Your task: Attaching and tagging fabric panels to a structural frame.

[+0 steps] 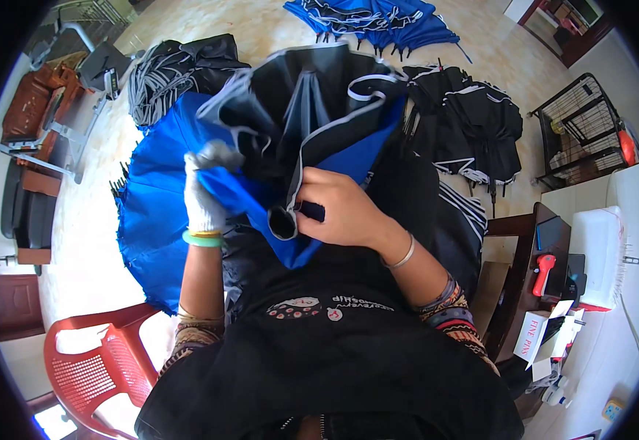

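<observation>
umbrella held by gloved left hand, right hand

The held umbrella canopy pairs bright blue fabric with black and dark grey, trimmed in pale grey; the left pile is largely solid blue, the far pile blue with black and white-edged folds, and the right pile black with white piping. The person wears a whitish, grey-fingered glove, a pale green bangle, a black top with white lettering, and sleeves banded in multicoloured patterns, while the chair is brick red and the desk dark brown.
</observation>
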`<state>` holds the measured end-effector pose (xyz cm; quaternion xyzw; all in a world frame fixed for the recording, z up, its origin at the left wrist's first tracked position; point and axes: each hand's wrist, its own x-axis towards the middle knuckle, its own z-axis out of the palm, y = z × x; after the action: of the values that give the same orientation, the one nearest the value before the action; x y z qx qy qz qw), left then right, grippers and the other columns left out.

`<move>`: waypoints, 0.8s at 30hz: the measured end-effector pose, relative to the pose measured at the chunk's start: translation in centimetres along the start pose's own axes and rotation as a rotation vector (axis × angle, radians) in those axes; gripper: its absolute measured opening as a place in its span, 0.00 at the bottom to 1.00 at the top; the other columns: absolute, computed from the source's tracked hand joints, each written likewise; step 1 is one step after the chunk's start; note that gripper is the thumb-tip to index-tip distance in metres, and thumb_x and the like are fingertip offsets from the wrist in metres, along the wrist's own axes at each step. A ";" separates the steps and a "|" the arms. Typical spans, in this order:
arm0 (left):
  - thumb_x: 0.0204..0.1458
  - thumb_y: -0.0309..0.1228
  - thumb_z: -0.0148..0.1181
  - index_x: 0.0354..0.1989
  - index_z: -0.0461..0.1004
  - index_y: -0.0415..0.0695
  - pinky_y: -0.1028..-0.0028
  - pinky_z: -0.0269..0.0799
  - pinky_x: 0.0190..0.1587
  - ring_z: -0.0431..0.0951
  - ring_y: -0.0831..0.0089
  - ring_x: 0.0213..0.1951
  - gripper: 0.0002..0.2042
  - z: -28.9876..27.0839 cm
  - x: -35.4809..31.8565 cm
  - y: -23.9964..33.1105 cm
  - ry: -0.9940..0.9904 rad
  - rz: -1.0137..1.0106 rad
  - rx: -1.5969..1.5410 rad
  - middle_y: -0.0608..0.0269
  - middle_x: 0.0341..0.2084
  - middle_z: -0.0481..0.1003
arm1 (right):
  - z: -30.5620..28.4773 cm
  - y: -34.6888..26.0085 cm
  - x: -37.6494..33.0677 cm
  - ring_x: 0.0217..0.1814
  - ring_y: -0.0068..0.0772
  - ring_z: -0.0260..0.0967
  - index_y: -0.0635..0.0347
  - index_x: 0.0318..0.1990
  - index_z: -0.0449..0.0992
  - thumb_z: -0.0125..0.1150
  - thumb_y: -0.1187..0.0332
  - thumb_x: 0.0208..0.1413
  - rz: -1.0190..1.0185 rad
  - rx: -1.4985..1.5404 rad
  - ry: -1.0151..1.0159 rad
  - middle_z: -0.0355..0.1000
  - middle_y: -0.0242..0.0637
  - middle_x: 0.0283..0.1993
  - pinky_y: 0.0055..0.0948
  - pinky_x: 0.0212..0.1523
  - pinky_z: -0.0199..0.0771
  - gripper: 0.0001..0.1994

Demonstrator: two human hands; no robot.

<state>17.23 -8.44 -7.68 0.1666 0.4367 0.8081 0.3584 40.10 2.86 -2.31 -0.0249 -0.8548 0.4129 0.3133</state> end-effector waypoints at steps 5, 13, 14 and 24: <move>0.54 0.46 0.56 0.50 0.70 0.38 0.62 0.69 0.50 0.74 0.64 0.45 0.24 4.9 -4.8 5.5 0.152 0.763 0.756 0.56 0.46 0.73 | 1.7 -0.5 -0.9 0.29 0.41 0.69 0.67 0.31 0.76 0.61 0.79 0.43 0.091 -0.006 0.235 0.69 0.41 0.29 0.29 0.29 0.67 0.06; 0.46 0.27 0.60 0.47 0.73 0.38 0.68 0.71 0.48 0.76 0.57 0.46 0.17 9.6 -8.3 -1.3 -0.489 0.416 0.927 0.49 0.45 0.74 | 2.5 -0.6 -2.6 0.28 0.36 0.68 0.68 0.33 0.77 0.62 0.81 0.42 0.122 0.000 0.325 0.68 0.40 0.30 0.27 0.29 0.67 0.08; 0.46 0.27 0.60 0.47 0.73 0.38 0.68 0.71 0.48 0.76 0.57 0.46 0.17 9.5 -8.2 -1.4 -0.490 0.418 0.925 0.49 0.45 0.74 | 2.4 -0.7 -2.9 0.28 0.35 0.67 0.68 0.33 0.77 0.62 0.81 0.42 0.118 -0.012 0.337 0.68 0.40 0.29 0.27 0.29 0.66 0.08; 0.48 0.21 0.50 0.47 0.74 0.38 0.74 0.71 0.41 0.77 0.65 0.36 0.16 8.0 -7.4 -2.2 -0.403 0.328 0.878 0.55 0.40 0.77 | 0.1 -1.8 -4.1 0.34 0.29 0.71 0.67 0.42 0.77 0.59 0.81 0.49 0.416 0.132 0.261 0.73 0.37 0.35 0.23 0.35 0.71 0.11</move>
<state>27.97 -8.32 -4.65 0.5204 0.6254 0.5458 0.2003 43.72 0.37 -3.16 -0.2329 -0.7547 0.5167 0.3304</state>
